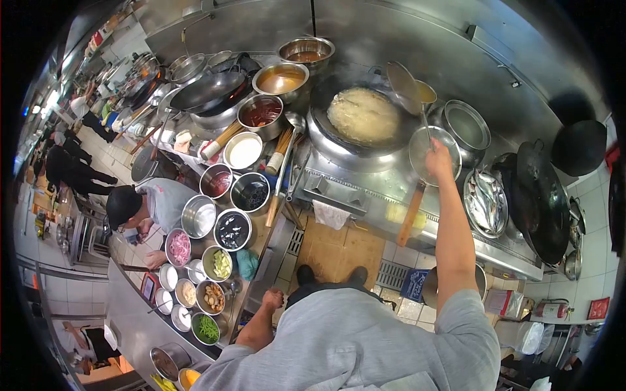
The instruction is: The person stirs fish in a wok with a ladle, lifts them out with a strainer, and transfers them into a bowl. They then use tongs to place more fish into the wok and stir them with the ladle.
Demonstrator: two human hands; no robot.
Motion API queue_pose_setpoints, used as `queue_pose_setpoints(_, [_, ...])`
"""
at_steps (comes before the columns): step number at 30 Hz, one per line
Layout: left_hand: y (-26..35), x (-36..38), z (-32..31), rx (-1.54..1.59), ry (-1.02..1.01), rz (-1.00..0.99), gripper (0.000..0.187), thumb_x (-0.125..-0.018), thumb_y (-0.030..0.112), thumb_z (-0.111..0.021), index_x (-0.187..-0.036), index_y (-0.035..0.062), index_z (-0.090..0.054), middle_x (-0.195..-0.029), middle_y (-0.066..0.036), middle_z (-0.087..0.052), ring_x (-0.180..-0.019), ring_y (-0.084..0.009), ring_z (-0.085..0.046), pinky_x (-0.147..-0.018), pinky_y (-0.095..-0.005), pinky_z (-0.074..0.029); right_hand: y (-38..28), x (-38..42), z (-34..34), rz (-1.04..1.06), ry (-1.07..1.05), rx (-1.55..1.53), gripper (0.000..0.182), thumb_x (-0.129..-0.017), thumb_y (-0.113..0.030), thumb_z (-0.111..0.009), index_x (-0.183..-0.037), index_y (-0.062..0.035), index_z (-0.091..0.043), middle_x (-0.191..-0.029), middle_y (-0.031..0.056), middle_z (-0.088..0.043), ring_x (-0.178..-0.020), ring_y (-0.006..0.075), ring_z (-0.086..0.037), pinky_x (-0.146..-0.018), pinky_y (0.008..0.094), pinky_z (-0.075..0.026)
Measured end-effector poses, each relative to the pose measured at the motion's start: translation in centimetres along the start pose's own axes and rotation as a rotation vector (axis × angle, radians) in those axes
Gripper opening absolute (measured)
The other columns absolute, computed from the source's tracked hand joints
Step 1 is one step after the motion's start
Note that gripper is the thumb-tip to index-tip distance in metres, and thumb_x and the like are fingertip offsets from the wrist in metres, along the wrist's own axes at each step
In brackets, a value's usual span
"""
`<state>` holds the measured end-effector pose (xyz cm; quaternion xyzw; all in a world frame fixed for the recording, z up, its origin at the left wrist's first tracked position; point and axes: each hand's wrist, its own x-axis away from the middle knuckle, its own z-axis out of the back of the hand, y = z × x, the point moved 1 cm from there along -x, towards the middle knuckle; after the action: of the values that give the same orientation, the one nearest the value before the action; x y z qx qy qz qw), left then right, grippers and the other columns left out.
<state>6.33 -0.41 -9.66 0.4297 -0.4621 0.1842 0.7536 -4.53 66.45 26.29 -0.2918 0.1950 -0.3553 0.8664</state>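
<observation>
My right hand (439, 160) is closed round the handle of a skimmer (405, 87), whose round head is raised at the right edge of the wok. Pale foaming liquid (364, 115) fills the wok (319, 125) on the stove. Just below my right hand lies a strainer (419, 154) with a wooden handle (411, 215) pointing toward me. My left hand (273, 298) hangs low at my left side, fingers curled, near the edge of the ingredient counter; what it holds, if anything, is too small to tell.
Bowls of sauces and cut ingredients (233, 229) crowd the left counter. A metal dish of fish (484, 203) and a dark wok (538, 202) stand at the right. A co-worker in a black cap (124, 207) leans over the counter's far side. A metal pot (465, 124) stands behind the strainer.
</observation>
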Motion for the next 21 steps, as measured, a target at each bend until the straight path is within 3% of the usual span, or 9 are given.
queue_pose_setpoints(5, [0.5, 0.0, 0.0, 0.054, 0.041, -0.068, 0.027, -0.092, 0.023, -0.05, -0.082, 0.0029, -0.064, -0.07, -0.008, -0.063, -0.062, -0.0202, -0.063, -0.056, -0.0356, -0.053, 0.7, -0.7, -2.4, -0.22, -0.126, -0.248, 0.053, -0.088, -0.009, -0.05, -0.14, -0.0076, -0.052, -0.072, 0.0156, -0.066, -0.047, 0.0229, -0.06, -0.044, 0.0384, -0.048])
queue_pose_setpoints(8, [0.0, -0.9, 0.3, 0.141, -0.012, -0.053, 0.027, -0.092, 0.023, -0.05, -0.081, 0.0027, -0.064, -0.071, -0.009, -0.063, -0.063, -0.02, -0.063, -0.056, -0.035, -0.053, 0.6, 1.2, -3.1, -0.299, -0.186, -0.44, 0.055, -0.088, -0.006, -0.049, -0.143, -0.0054, -0.047, -0.063, 0.0091, -0.058, -0.041, 0.0169, -0.052, -0.036, 0.0345, -0.04])
queue_pose_setpoints(11, [-0.9, -2.0, 0.5, 0.28, -0.1, 0.036, 0.027, -0.092, 0.023, -0.051, -0.08, 0.0022, -0.064, -0.07, -0.009, -0.064, -0.061, -0.0196, -0.063, -0.055, -0.0345, -0.053, 0.0, 3.5, -2.4, -0.312, -0.217, -0.487, 0.054, -0.088, -0.004, -0.048, -0.142, -0.0023, -0.046, -0.061, 0.0078, -0.055, -0.04, 0.0163, -0.049, -0.035, 0.0343, -0.039])
queue_pose_setpoints(17, [3.1, 3.5, -1.0, -0.328, 0.109, -0.087, 0.026, -0.091, 0.022, -0.052, -0.08, 0.0022, -0.065, -0.068, -0.009, -0.064, -0.059, -0.0182, -0.063, -0.054, -0.0349, -0.054, -2.1, 6.6, 1.7, -0.244, -0.348, -0.34, 0.053, -0.088, -0.004, -0.047, -0.141, -0.0009, -0.047, -0.063, 0.0079, -0.056, -0.041, 0.0154, -0.049, -0.035, 0.0332, -0.039])
queue_pose_setpoints(21, [2.7, 1.6, -1.1, -0.158, 0.08, -0.052, 0.026, -0.092, 0.024, -0.054, -0.084, 0.0019, -0.065, -0.071, -0.009, -0.065, -0.061, -0.0179, -0.064, -0.054, -0.0351, -0.054, -4.2, 8.2, 4.2, -0.183, -0.387, -0.218, 0.051, -0.088, -0.005, -0.049, -0.139, 0.0, -0.049, -0.066, 0.0098, -0.057, -0.041, 0.0159, -0.05, -0.036, 0.0333, -0.041])
